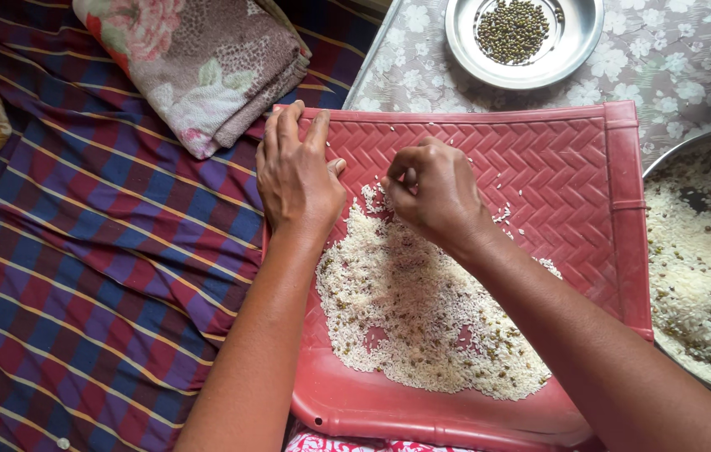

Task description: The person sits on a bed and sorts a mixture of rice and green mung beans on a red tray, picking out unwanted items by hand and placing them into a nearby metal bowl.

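Just below the pinched fingers of the right hand (432, 194) lies rice (422, 310) on a red tray (590, 167); picking seems underway. Left hand (295, 172) fingers rest loosely together.

Both forearms are bare up to the lower picture edge, with no sleeve showing on either. The left hand (297, 176) wears no ring, no glove and no bracelet (the wrist is bare too). The right hand (432, 194) is the same, with nothing on the fingers or wrist. The fingernails are short and have no polish, as far as can be seen.
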